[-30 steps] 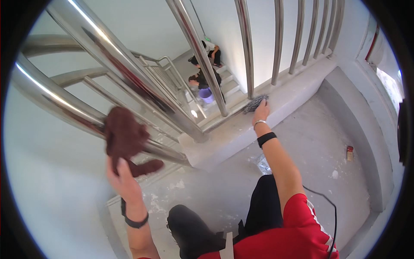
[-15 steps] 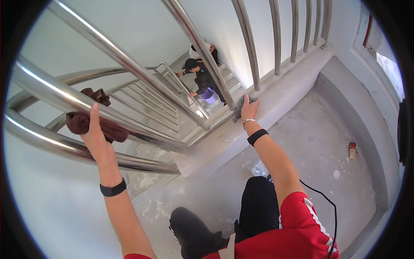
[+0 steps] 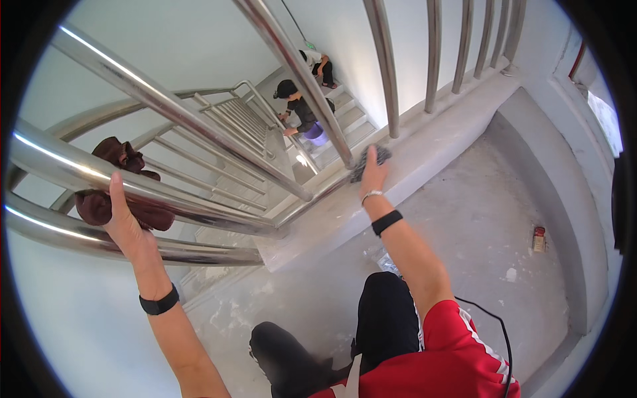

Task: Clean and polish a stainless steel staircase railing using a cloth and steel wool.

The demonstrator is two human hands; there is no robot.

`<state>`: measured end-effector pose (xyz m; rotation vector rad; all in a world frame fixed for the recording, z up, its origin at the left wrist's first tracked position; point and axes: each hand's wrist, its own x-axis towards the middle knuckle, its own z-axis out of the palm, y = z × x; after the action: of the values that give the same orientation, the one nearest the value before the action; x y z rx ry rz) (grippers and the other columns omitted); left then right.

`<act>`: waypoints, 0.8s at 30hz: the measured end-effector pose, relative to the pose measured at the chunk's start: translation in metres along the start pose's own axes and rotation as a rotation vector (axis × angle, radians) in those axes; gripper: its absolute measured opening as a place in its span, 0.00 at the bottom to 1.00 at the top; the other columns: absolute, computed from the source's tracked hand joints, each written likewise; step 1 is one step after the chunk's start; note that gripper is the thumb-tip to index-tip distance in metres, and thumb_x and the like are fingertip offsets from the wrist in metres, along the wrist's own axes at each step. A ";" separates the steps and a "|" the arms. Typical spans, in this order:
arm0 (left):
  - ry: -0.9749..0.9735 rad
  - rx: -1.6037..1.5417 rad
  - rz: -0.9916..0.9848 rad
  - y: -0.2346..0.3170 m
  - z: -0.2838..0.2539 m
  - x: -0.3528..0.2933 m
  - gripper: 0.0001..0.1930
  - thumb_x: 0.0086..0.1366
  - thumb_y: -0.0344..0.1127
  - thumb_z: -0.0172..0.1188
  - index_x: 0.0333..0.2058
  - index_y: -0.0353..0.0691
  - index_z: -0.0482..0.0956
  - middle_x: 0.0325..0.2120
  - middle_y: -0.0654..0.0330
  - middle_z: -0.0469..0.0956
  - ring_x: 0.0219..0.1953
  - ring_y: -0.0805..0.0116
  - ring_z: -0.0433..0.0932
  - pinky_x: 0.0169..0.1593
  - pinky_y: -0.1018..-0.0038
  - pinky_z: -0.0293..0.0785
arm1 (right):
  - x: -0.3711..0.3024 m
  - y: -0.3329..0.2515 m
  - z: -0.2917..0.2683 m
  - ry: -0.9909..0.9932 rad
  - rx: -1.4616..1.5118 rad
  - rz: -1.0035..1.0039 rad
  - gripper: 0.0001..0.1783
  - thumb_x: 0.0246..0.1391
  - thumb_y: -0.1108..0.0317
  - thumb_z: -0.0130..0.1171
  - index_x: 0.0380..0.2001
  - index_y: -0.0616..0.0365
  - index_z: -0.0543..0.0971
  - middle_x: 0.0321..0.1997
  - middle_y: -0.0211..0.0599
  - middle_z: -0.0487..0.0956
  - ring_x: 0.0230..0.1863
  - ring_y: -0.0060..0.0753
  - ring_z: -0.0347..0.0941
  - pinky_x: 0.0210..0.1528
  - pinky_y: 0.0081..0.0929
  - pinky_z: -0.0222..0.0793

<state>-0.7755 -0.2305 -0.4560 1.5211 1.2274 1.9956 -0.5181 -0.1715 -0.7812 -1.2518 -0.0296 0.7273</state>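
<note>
We are on a landing in a building's stairwell. A shiny metal railing (image 3: 287,63) sweeps from nine o'clock round to one, and past its bars, a little after twelve, we see a flight of steps (image 3: 352,119) on a lower level. A plain pale wall (image 3: 199,40) rises at eleven, a bare grey floor (image 3: 488,285) flecked with white lies at four, and a bright opening (image 3: 604,119) shows between two and three.

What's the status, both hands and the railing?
Left hand holding brown cloth against steel rail. Right hand holding grey scouring pad by foot of upright bar. Small red-and-tan item on floor, off right.
</note>
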 end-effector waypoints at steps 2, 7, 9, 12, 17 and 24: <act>0.022 0.010 0.013 0.004 0.001 -0.001 0.32 0.53 0.32 0.65 0.55 0.42 0.59 0.45 0.63 0.69 0.47 0.71 0.69 0.53 0.72 0.67 | -0.009 -0.001 -0.004 -0.080 0.027 0.042 0.37 0.50 0.52 0.57 0.52 0.74 0.62 0.51 0.55 0.68 0.52 0.45 0.65 0.56 0.33 0.57; -0.037 -0.037 -0.007 0.002 -0.005 0.004 0.31 0.53 0.31 0.65 0.54 0.42 0.61 0.46 0.63 0.69 0.48 0.70 0.68 0.54 0.71 0.65 | 0.059 -0.026 -0.036 -0.080 -0.328 -0.278 0.32 0.51 0.55 0.57 0.50 0.71 0.63 0.48 0.55 0.70 0.51 0.48 0.65 0.54 0.34 0.59; -0.018 -0.029 0.003 0.000 -0.003 0.004 0.31 0.53 0.31 0.65 0.54 0.42 0.61 0.46 0.63 0.69 0.48 0.71 0.68 0.54 0.71 0.65 | 0.069 -0.036 -0.052 -0.066 -0.362 -0.352 0.31 0.50 0.57 0.58 0.50 0.70 0.63 0.47 0.54 0.70 0.50 0.48 0.66 0.53 0.34 0.59; -0.013 -0.024 0.033 -0.004 0.001 0.003 0.30 0.54 0.31 0.64 0.55 0.41 0.61 0.46 0.64 0.69 0.47 0.72 0.68 0.54 0.72 0.64 | 0.065 -0.044 -0.067 -0.097 -0.396 -0.521 0.29 0.49 0.62 0.60 0.49 0.67 0.63 0.46 0.51 0.69 0.49 0.47 0.65 0.53 0.35 0.60; 0.073 0.062 0.064 0.002 -0.004 0.001 0.31 0.53 0.35 0.65 0.54 0.38 0.62 0.48 0.61 0.68 0.49 0.69 0.68 0.55 0.72 0.62 | 0.015 -0.074 -0.037 -0.448 -0.367 -0.992 0.21 0.46 0.69 0.61 0.43 0.60 0.69 0.44 0.46 0.69 0.49 0.47 0.64 0.53 0.35 0.58; 0.112 0.050 0.015 0.000 0.003 -0.002 0.32 0.55 0.33 0.64 0.56 0.38 0.60 0.49 0.64 0.67 0.49 0.73 0.67 0.54 0.74 0.62 | 0.025 -0.047 -0.017 -0.711 -1.054 -1.158 0.04 0.45 0.69 0.53 0.27 0.54 0.75 0.38 0.36 0.72 0.44 0.40 0.67 0.51 0.35 0.58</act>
<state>-0.7723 -0.2310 -0.4574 1.4634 1.3229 2.0998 -0.4695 -0.1793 -0.7558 -1.5525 -1.7553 0.0205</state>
